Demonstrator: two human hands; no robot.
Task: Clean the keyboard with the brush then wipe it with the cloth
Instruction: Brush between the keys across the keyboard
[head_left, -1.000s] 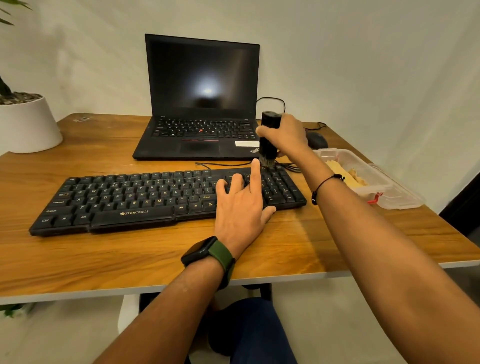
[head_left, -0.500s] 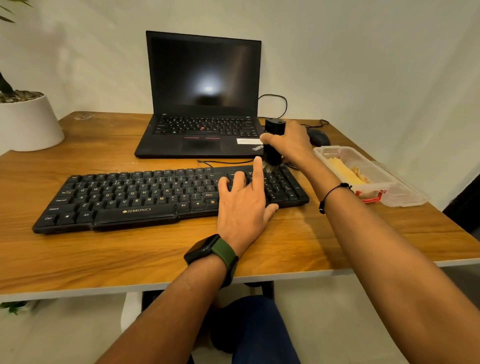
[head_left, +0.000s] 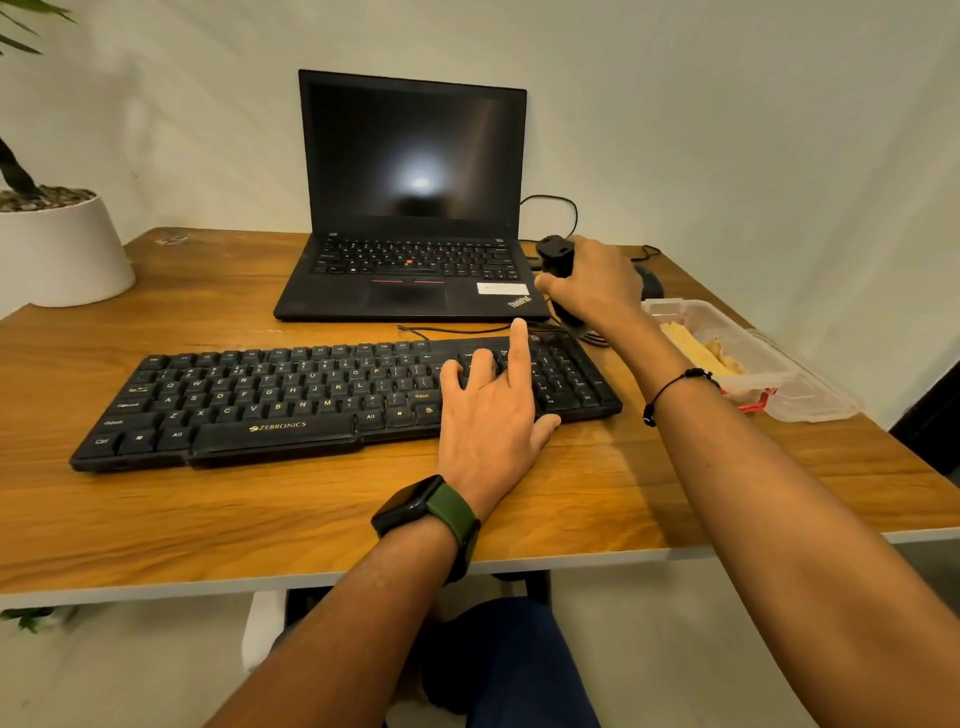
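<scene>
Behind the keyboard (head_left: 311, 400), right hand (head_left: 597, 283) grips the brush (head_left: 557, 260), bristles seemingly hidden; left hand (head_left: 493, 410) rests flat.

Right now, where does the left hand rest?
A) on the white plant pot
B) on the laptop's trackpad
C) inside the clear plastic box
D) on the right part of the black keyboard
D: the left hand lies flat with spread fingers over the right-side keys of the keyboard, while the right hand grips the brush beyond the keyboard's far right corner.
</scene>
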